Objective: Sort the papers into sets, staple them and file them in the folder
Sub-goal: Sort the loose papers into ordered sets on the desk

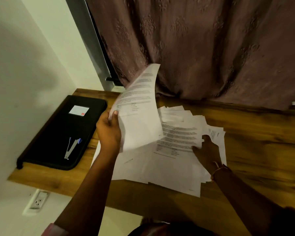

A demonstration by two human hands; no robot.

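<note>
Left grip point(108, 132) tight on lifted sheet point(140, 108), right grip point(207, 150) flat, unclenched atop spread papers point(169, 167) by desk point(254, 150) edge.

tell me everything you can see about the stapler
The stapler lies on the black folder at the left end of the wooden desk. It is swung open in a narrow V, one arm silvery metal, the other darker with a blue end. Its hinged tip points toward the desk's near edge. Only the folder touches it.
</note>
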